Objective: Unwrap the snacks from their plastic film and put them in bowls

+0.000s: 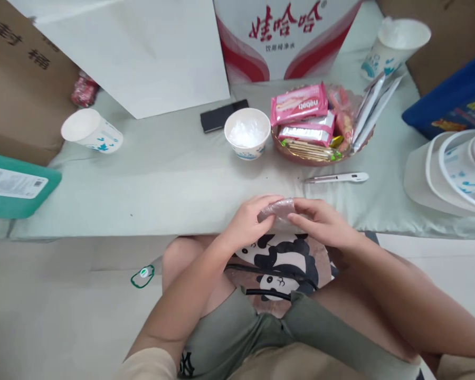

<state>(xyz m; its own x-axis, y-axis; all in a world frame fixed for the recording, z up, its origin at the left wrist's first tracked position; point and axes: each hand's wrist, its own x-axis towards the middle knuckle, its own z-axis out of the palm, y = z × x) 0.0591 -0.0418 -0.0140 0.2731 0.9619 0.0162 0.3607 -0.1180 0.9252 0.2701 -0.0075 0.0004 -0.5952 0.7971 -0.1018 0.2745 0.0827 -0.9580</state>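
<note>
Between my two hands, just over the table's front edge, is a piece of shiny clear plastic film (pixel 282 209), bent and catching the light. My left hand (pixel 250 220) pinches its left end between thumb and fingers. At the right end, the fingers and thumb of my right hand (pixel 320 219) close on it. Just beyond lies a white utility knife (pixel 342 178). A paper bowl (pixel 242 150) with crumpled clear plastic inside stands farther back. To its right, a snack basket (pixel 301 156) holds pink wafer packs and other wrapped snacks.
Behind the bowl lies a black phone-like slab (pixel 212 119). White boxes (pixel 142 58) stand at the back. Paper cups (pixel 93 132) stand left and back right. A green container (pixel 19 203) is at left, nested white tubs (pixel 419 174) at right. A panda-print bag (pixel 285 264) rests on my lap.
</note>
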